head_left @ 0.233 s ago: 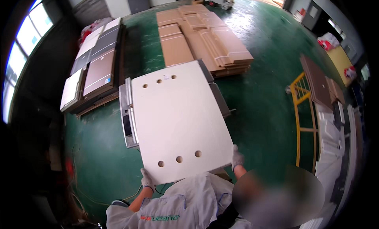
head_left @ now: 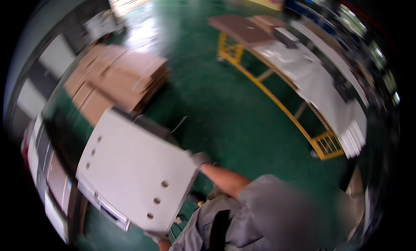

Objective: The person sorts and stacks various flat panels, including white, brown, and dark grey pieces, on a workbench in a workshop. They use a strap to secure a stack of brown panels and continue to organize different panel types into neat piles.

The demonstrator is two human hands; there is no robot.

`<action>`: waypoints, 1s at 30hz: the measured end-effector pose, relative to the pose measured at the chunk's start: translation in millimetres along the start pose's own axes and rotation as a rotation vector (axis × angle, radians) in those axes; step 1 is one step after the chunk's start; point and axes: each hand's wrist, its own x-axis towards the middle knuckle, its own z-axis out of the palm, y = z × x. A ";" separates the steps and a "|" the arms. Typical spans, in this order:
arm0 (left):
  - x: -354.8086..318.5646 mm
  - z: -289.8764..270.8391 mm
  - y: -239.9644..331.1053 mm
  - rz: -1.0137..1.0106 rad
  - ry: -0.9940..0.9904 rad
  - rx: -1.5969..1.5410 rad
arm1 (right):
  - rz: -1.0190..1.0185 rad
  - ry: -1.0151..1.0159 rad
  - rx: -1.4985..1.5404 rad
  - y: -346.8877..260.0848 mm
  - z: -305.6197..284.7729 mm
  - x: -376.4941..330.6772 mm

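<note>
A large white panel (head_left: 134,171) with a row of round holes near each of two opposite ends lies flat on a metal-framed stand (head_left: 104,207), tilted across the lower left of the view. My left hand (head_left: 155,237), in a pale glove, holds the panel's near corner at the bottom; its fingers are partly under the edge and blurred. At the right-hand corner my right hand (head_left: 200,158), also gloved, grips the panel's edge with the forearm stretched out. Under the panel, most of the stand is hidden.
Stacked brown cardboard sheets (head_left: 117,73) lie on the green floor beyond the panel. More stacked panels (head_left: 58,177) stand at the far left. To the right is a long yellow-framed trolley (head_left: 277,99) bearing brown boards and white sheeting. Cables (head_left: 175,227) run near my feet.
The view has swung to the right, so the panel and stacks now appear farther left and turned, and the yellow trolley is nearer the middle. Both hands remain at the panel's edges.
</note>
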 end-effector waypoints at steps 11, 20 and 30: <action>25.4 219.2 -53.1 0.999 0.231 1.547 | 0.144 -0.211 0.267 222.0 -104.5 -70.6; 27.5 406.9 -183.9 1.139 0.026 1.902 | 0.843 0.187 0.344 560.7 -332.3 -135.0; 19.3 631.6 -489.2 1.083 -0.774 2.011 | 0.270 0.137 -0.341 670.0 -362.9 -17.8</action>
